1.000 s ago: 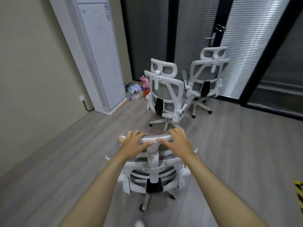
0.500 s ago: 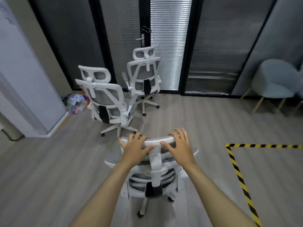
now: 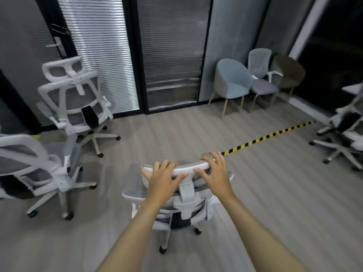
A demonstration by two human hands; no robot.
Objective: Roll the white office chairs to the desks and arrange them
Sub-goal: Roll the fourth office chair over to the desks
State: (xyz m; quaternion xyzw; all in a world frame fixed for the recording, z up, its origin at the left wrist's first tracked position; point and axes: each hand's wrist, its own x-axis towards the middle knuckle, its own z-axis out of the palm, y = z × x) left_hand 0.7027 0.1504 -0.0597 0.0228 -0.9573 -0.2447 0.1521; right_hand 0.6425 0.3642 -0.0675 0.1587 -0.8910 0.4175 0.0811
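While both hands gripped the headrest (image 3: 176, 167) of the white chair (image 3: 182, 203) directly ahead, left hand (image 3: 164, 180) and right hand (image 3: 216, 174) curled over its top edge side by side, no table showed; open floor (image 3: 275, 193) lay ahead-right.

A dim indoor scene is shown. Brightness is concentrated on the window blinds (image 3: 98, 46) at eleven o'clock. Motion blur is seen at nine o'clock; edges are bent by wide-angle distortion.

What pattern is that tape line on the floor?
Yellow and black diagonal stripes on the floor tape, seen in the head view.
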